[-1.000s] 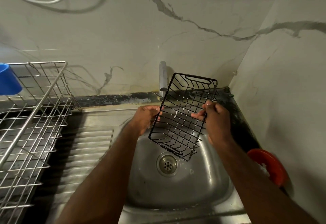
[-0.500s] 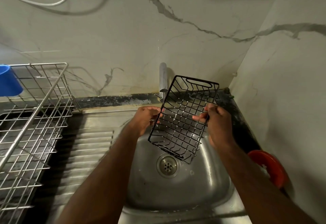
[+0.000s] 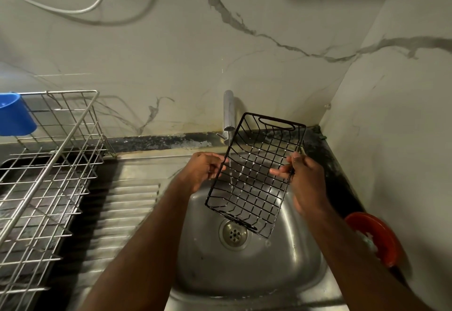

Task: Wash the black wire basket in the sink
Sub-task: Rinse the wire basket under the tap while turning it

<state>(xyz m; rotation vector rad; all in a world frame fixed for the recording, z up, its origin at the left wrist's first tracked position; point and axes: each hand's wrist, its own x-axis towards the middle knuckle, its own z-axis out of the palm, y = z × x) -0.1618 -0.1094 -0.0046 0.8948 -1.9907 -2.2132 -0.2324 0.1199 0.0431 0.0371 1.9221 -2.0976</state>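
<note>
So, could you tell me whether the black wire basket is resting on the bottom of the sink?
No, both hands hold the black wire basket tilted in the air above the sink.

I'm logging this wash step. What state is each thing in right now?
Basket: held tilted above the sink, under the stream.
Left hand: grips the basket's left edge.
Right hand: pinches the basket's right edge.
Tap: running, thin stream of water.
Sink: wet, drain open, no standing water.
Rack: on the drainboard, looks empty.
Blue cup: hangs on the rack's corner.
</note>
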